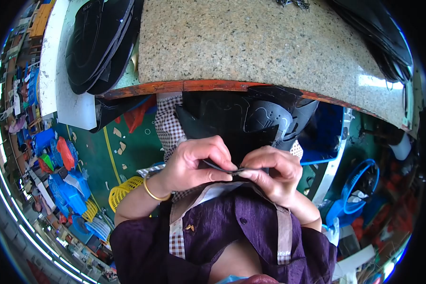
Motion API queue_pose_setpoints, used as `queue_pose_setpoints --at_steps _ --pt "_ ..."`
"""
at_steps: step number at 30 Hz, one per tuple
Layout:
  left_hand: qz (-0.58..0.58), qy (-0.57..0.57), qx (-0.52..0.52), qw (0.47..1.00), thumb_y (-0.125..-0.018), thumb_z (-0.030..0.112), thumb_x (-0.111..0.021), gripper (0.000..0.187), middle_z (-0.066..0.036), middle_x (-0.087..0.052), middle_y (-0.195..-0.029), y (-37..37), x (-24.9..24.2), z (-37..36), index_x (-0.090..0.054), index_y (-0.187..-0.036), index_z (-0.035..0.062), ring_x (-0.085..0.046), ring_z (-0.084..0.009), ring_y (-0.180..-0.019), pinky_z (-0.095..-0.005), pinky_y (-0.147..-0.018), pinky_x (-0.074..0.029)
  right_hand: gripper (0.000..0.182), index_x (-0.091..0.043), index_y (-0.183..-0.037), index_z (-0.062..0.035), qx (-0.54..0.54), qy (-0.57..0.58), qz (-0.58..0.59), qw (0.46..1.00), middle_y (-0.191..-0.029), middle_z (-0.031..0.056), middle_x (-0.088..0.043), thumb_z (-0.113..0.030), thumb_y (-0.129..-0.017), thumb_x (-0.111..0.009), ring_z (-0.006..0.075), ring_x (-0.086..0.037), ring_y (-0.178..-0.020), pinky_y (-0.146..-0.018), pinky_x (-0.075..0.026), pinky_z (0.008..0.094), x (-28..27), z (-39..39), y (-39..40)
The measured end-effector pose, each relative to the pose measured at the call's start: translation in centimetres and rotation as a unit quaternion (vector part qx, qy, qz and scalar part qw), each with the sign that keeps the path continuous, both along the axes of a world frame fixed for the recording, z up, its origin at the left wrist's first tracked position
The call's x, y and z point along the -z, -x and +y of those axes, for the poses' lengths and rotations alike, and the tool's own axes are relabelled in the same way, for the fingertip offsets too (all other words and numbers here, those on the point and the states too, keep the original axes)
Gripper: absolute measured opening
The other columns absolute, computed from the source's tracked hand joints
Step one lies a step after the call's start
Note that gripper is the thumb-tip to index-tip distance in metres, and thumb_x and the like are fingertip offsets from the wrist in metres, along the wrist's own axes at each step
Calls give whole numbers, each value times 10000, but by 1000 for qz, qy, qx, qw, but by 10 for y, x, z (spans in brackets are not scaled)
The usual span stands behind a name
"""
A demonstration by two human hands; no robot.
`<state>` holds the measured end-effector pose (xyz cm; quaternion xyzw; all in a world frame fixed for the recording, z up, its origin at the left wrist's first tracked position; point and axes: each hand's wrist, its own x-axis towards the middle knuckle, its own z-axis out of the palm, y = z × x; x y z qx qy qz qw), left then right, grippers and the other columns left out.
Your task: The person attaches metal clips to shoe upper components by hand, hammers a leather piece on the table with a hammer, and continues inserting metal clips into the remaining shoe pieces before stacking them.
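Observation:
My left hand (198, 160), with a gold bangle at the wrist, pinches the edge of a thin black piece of material (216, 166) between thumb and fingertips. Close beside it, my right hand (275, 171) pinches the same strip-like edge, so the fingertips of both hands nearly meet in front of my chest. Most of that piece is hidden by the fingers. Beyond the hands, black cut pieces with pale outline marks (217, 111) lie over my lap. A curved, perforated dark piece (269, 116) rests at their right.
A speckled stone worktop (251, 42) with a worn red-orange edge (208, 85) lies ahead. Stacked black pieces (92, 45) stand at its left, more black sheets (376, 33) at its right. Below right is a blue bin (323, 135); a yellow basket (123, 193) sits left.

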<state>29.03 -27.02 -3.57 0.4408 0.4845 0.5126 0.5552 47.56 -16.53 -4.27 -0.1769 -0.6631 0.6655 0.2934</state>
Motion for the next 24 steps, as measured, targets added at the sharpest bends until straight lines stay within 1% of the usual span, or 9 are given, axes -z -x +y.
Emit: queue_pose_setpoints --at_steps 3,4,6,9,15,16,19,23,24 --pt "98 -1 -28 995 -701 78 -784 195 -46 -641 -803 -2 -5 4 -690 -869 43 -579 -164 -758 -276 -669 -459 153 -610 -794 34 56 -129 14 990 -783 143 -660 49 -679 -710 254 -676 -682 -563 -540 309 1 -5 -2" --pt "84 70 -72 991 -696 88 -789 200 -38 -643 -806 -9 -14 5 -693 -867 50 -572 -158 -771 -273 -689 -451 160 -609 -795 35 57 -150 16 987 -784 145 -659 53 -670 -709 254 -676 -680 -559 -540 306 0 -5 -2" --pt "107 41 -49 992 -687 99 -798 212 -32 -642 -798 -5 -11 2 -695 -866 53 -566 -153 -759 -275 -685 -447 173 -609 -795 39 59 -190 22 980 -787 148 -657 61 -653 -705 254 -676 -674 -551 -540 301 -1 -7 -1" --pt "120 1 -60 991 -678 98 -808 198 -25 -635 -776 -6 -10 0 -690 -831 56 -558 -150 -721 -272 -660 -439 160 -613 -797 35 73 -201 22 977 -783 142 -661 51 -674 -715 240 -676 -669 -547 -537 288 -3 -11 -1" --pt "163 -80 -75 980 -694 101 -791 178 -41 -630 -788 -8 -7 -1 -685 -832 65 -567 -175 -711 -288 -634 -443 118 -633 -797 4 27 -17 -25 999 -771 118 -671 4 -729 -729 216 -676 -680 -561 -531 278 -4 -6 -3" --pt "229 -123 -70 963 -695 125 -783 205 -42 -627 -808 -7 -9 6 -690 -869 70 -568 -177 -716 -284 -615 -442 127 -637 -796 -4 25 -24 -25 999 -772 111 -672 -8 -718 -737 217 -677 -692 -568 -532 282 -5 -5 -2" --pt "275 -161 -20 948 -699 139 -774 235 -41 -624 -829 0 -14 8 -690 -905 64 -566 -183 -723 -284 -610 -443 138 -635 -795 2 22 -65 -20 997 -772 110 -671 -5 -704 -739 219 -677 -693 -570 -533 283 -6 -4 -1" --pt "270 -140 -6 952 -699 221 -773 256 -19 -612 -788 3 -14 9 -684 -886 71 -569 -169 -691 -275 -592 -415 145 -628 -802 7 17 -112 -11 994 -787 120 -666 22 -695 -725 233 -678 -700 -543 -535 290 -9 -6 -1" --pt "282 -150 0 948 -699 227 -771 256 -21 -608 -789 3 -14 9 -674 -878 71 -567 -172 -688 -277 -591 -415 151 -615 -788 28 14 -129 4 992 -723 151 -653 -6 -711 -741 230 -669 -642 -517 -520 273 -8 -4 0"
